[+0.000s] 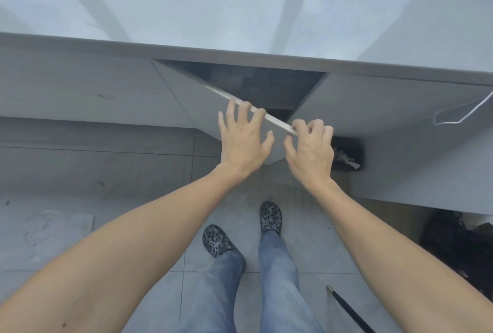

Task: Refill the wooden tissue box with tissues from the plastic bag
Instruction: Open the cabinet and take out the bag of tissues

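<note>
Neither the wooden tissue box nor the plastic bag of tissues shows in the head view. Below the grey countertop [240, 7] a grey cabinet door [186, 92] stands swung half open, its pale top edge running diagonally. My left hand [244, 143] rests spread against the door's outer face, fingertips at its top edge. My right hand [310, 151] curls its fingers over the door's free corner and grips it. The cabinet's inside [266, 84] is dark; what it holds cannot be made out.
A dark bin [346, 153] with crumpled paper stands on the floor right of the door. A white cable [458, 113] hangs at the right cabinet front. A black stick [349, 311] lies on the tiled floor near my feet. Dark bags [458, 242] sit at lower right.
</note>
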